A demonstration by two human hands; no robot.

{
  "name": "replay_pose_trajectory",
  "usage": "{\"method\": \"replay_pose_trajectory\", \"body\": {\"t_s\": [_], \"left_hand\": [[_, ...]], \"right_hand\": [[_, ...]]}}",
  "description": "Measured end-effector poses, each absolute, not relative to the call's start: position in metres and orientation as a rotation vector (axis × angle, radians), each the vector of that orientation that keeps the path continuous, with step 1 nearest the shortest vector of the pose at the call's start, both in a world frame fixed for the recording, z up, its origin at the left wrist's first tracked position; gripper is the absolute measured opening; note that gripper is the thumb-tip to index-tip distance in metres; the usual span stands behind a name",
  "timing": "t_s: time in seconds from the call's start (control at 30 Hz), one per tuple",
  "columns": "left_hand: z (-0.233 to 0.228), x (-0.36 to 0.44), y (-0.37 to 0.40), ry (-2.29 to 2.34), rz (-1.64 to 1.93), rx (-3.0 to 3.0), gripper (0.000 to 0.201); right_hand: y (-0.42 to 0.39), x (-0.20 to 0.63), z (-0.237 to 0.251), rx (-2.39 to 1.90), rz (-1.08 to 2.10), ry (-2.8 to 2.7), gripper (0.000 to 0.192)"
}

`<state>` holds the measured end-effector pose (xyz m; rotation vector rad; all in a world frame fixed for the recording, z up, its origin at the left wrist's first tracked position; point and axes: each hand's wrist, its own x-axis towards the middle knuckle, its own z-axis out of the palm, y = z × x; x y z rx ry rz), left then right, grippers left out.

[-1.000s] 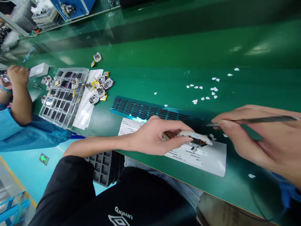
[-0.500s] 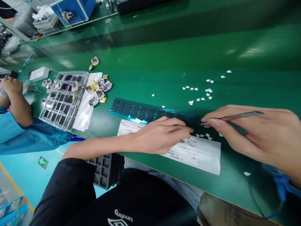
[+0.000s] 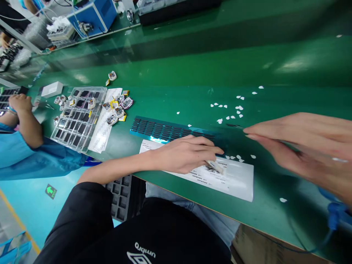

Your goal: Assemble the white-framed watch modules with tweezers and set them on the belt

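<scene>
My left hand (image 3: 189, 153) lies over the near right part of a blue film sheet (image 3: 134, 130) with rows of thin black strips. Below its fingers it grips a small whitish part (image 3: 217, 167), partly hidden, above a printed white paper (image 3: 239, 183). To the right, my right hand (image 3: 299, 146) pinches metal tweezers (image 3: 241, 127), mostly covered by the fingers. A thin dark piece (image 3: 232, 125), apparently a black strip, shows at the tweezer tips. Beyond the hands lie several small white tabs (image 3: 239, 107).
A clear compartment tray (image 3: 106, 96) of dark pieces stands at left, beside small opened devices (image 3: 119, 111) with yellow batteries. A co-worker's arm (image 3: 27, 117) rests past it. A blue cable (image 3: 332, 216) hangs at the lower right; a blue machine (image 3: 95, 16) stands behind.
My right hand has moved up and away from the left hand with the tweezers, and a dark strip now shows at their tips. The left hand has shifted slightly, still gripping the whitish part.
</scene>
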<state>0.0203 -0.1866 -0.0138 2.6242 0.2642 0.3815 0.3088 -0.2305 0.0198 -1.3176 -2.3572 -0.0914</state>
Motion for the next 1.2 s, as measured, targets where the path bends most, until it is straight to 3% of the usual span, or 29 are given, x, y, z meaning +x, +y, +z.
{"method": "replay_pose_trajectory", "body": {"t_s": [0.13, 0.3, 0.43, 0.57, 0.73, 0.83, 0.97, 1.2], "left_hand": [[0.003, 0.014, -0.182, 0.039, 0.648, 2.201, 0.021], [0.027, 0.005, -0.167, 0.752, 0.915, 1.331, 0.032], [0.027, 0.002, -0.153, 0.826, 0.882, 0.973, 0.022], [0.02, 0.007, -0.158, 0.725, 0.706, 0.955, 0.029], [0.006, 0.017, -0.172, 0.875, 0.817, 1.175, 0.03], [-0.001, 0.021, -0.176, 0.937, 0.876, 1.123, 0.025], [0.001, 0.022, -0.178, 0.894, 0.866, 0.96, 0.04], [0.011, 0.023, -0.185, 0.834, 0.784, 0.87, 0.041]], "right_hand": [[-0.236, 0.299, 0.032, -1.128, -0.056, -2.448, 0.037], [-0.242, 0.299, 0.03, -1.161, 0.049, -2.365, 0.059], [-0.237, 0.301, 0.014, -1.04, -0.245, -2.31, 0.054], [-0.243, 0.295, 0.011, -0.943, -0.326, -2.31, 0.053], [-0.267, 0.276, 0.022, -1.001, -0.134, -2.378, 0.056], [-0.276, 0.262, 0.023, -0.985, -0.183, -2.357, 0.057], [-0.279, 0.252, 0.02, -1.03, -0.175, -2.335, 0.065], [-0.28, 0.254, 0.015, -0.954, -0.193, -2.386, 0.064]]}}
